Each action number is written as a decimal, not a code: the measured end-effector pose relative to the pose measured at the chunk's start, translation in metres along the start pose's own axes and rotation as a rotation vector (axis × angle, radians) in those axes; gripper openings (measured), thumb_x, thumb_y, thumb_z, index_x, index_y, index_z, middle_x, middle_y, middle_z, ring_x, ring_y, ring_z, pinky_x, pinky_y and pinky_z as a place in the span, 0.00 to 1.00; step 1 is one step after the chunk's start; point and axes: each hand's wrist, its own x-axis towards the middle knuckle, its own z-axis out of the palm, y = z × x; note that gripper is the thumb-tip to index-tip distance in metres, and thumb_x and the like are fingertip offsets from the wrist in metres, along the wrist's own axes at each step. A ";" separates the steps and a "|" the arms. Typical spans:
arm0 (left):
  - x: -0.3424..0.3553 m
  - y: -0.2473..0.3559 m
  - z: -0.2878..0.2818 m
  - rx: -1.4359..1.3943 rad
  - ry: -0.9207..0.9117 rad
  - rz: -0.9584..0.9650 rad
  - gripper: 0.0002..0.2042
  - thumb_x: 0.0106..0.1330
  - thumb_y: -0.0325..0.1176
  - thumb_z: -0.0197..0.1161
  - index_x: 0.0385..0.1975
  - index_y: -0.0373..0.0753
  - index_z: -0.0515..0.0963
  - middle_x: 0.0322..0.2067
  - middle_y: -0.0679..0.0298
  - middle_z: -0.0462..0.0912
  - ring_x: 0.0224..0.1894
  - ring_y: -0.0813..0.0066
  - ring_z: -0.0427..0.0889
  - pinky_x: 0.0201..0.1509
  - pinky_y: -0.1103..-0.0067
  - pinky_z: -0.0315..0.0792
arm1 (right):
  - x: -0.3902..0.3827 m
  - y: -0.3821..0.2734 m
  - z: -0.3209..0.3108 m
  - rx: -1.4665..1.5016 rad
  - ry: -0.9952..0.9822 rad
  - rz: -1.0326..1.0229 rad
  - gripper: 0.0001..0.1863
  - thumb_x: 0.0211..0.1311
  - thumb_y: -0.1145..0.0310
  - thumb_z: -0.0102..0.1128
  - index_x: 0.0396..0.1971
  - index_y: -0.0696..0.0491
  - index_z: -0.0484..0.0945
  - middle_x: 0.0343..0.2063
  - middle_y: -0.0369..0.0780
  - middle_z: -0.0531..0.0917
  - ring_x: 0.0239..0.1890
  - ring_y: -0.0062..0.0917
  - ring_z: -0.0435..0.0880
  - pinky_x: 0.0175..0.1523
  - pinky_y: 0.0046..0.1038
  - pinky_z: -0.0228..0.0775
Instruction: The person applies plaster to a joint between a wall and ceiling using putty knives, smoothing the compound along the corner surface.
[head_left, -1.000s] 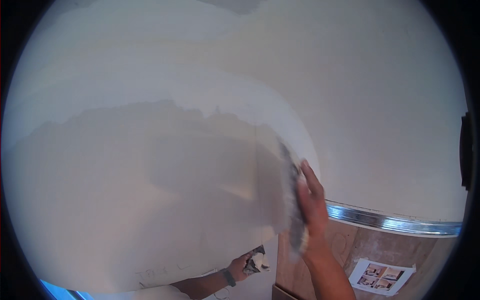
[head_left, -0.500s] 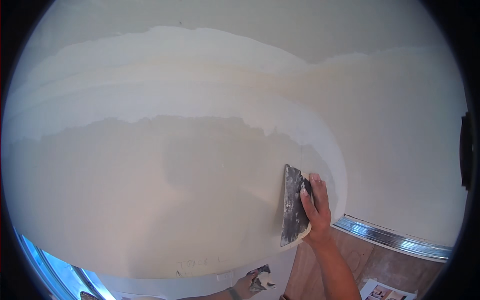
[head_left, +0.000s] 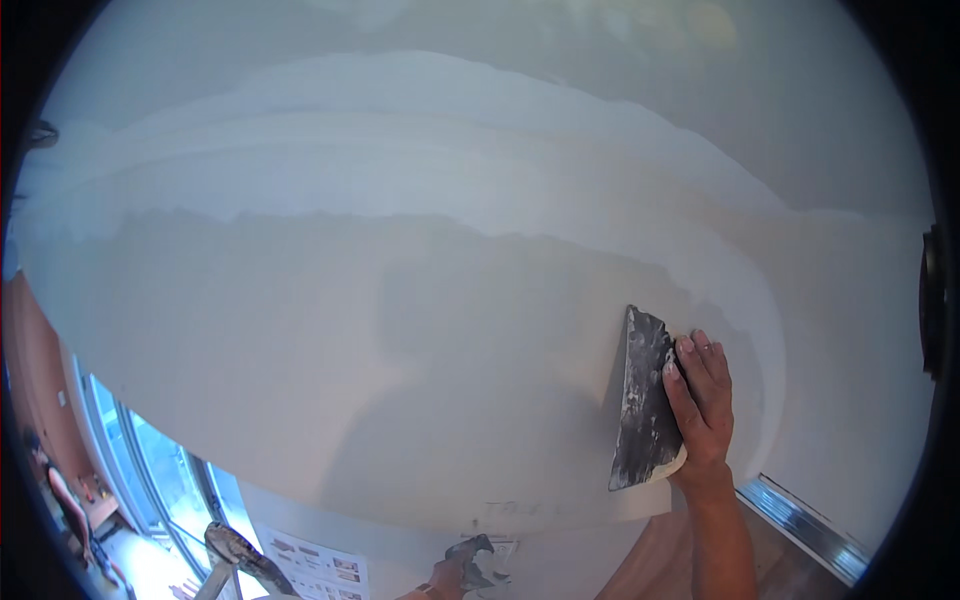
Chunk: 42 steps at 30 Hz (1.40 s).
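Note:
My right hand grips a wide, dark, compound-smeared drywall knife, whose blade lies at or very near the pale plastered surface on the right. A band of white compound arcs across that surface above the blade. Low in the centre, my left hand holds a smaller dark tool, partly cut off by the frame, with what looks like a lump of compound on it; its detail is hard to make out.
A metal strip borders brown board at lower right. At lower left are glazed doors, a smeared object on a metal frame, a printed sheet and a wooden wall with clutter below it.
My right hand and knife have moved right in view. The view has shifted, so more of the doors and room at left shows. My left hand sits lower and further left.

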 end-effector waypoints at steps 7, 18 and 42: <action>0.028 -0.052 0.023 0.204 0.361 -0.191 0.17 0.76 0.46 0.58 0.56 0.43 0.79 0.33 0.62 0.80 0.32 0.69 0.81 0.37 0.68 0.80 | -0.045 0.040 0.019 0.104 -0.107 -0.159 0.23 0.66 0.72 0.53 0.60 0.43 0.82 0.67 0.50 0.75 0.70 0.51 0.71 0.75 0.60 0.51; 0.031 -0.088 0.052 0.308 0.431 -0.231 0.21 0.76 0.48 0.60 0.56 0.37 0.76 0.47 0.60 0.85 0.46 0.66 0.85 0.50 0.65 0.80 | 0.021 0.058 0.012 0.201 -0.210 -0.424 0.29 0.58 0.60 0.66 0.63 0.33 0.80 0.69 0.55 0.69 0.71 0.54 0.68 0.76 0.56 0.53; 0.045 -0.060 0.061 -0.643 0.585 -0.169 0.20 0.70 0.47 0.68 0.46 0.34 0.83 0.38 0.64 0.86 0.38 0.74 0.85 0.41 0.75 0.78 | 0.033 -0.007 0.061 0.090 -0.236 -0.650 0.37 0.56 0.71 0.63 0.68 0.28 0.74 0.75 0.50 0.63 0.78 0.50 0.57 0.79 0.57 0.42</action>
